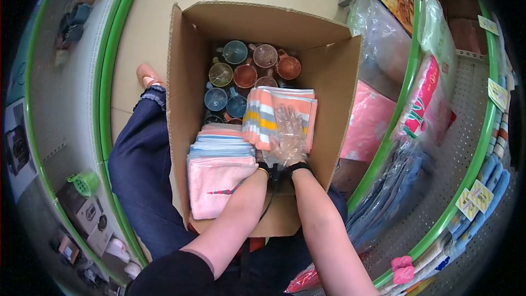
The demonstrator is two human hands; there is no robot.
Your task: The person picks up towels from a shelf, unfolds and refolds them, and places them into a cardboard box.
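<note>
My right hand (289, 137), in a clear plastic glove, lies flat with fingers stretched out on a stack of orange, white, grey and yellow striped towels (257, 111). Close beside its wrist, only a little of my left hand (267, 159) shows, also gloved; its fingers are hidden by the towels and my right hand. A pile of pink, white and blue folded towels (219, 181) rests at the near left of the cardboard box (263, 19). Several coloured glass mugs (245, 76) stand in the far part of the box.
Green-edged shelving (107, 77) runs along the left, with small goods on it. On the right, another green-edged shelf (438, 230) holds wrapped packages (419, 98) and folded towels (485, 186). A foot in a pink shoe (147, 75) is left of the box.
</note>
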